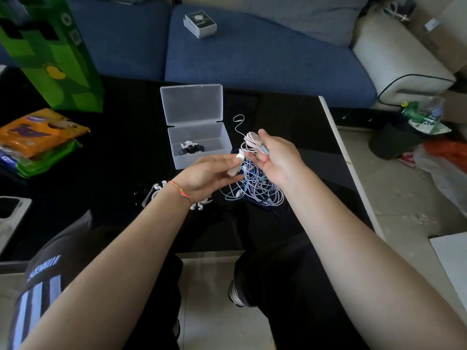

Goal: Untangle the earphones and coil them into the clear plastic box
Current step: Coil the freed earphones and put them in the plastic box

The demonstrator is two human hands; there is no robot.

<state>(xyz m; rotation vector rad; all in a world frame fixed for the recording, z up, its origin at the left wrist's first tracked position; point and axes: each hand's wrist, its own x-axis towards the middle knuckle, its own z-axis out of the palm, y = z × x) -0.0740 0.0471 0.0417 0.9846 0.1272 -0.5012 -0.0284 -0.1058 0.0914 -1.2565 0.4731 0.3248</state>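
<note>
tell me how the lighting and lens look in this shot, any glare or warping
Head view: daylight falls on the floor at right, while the black table sits dark with only faint reflections. The wide-angle lens bows the table's white edge and stretches the forearms near the bottom. The clear plastic box and the earphones are fairly sharp; the left hand has an overexposed white item at its fingertips, detail lost.

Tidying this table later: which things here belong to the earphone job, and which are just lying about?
Job: tangled earphones, clear plastic box, white cable clips.
Lying about: green bag, orange snack packet, small boxes on sofa.
</note>
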